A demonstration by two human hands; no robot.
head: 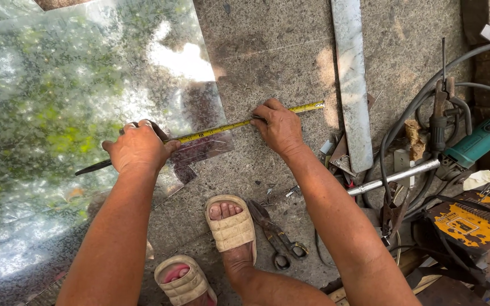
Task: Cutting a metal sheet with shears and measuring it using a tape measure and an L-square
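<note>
Left hand [138,150]: fingers closed on a dark scriber [94,166], over the metal sheet [58,113]. Right hand [279,127]: fingers spread flat, pinning the yellow tape measure [222,129] to the floor [279,56].

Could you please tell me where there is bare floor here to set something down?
The stone floor is bare between the shiny metal sheet and the flat metal strip, above the tape measure. Right of the strip it is crowded with cables, a pipe and a green power tool.
</note>
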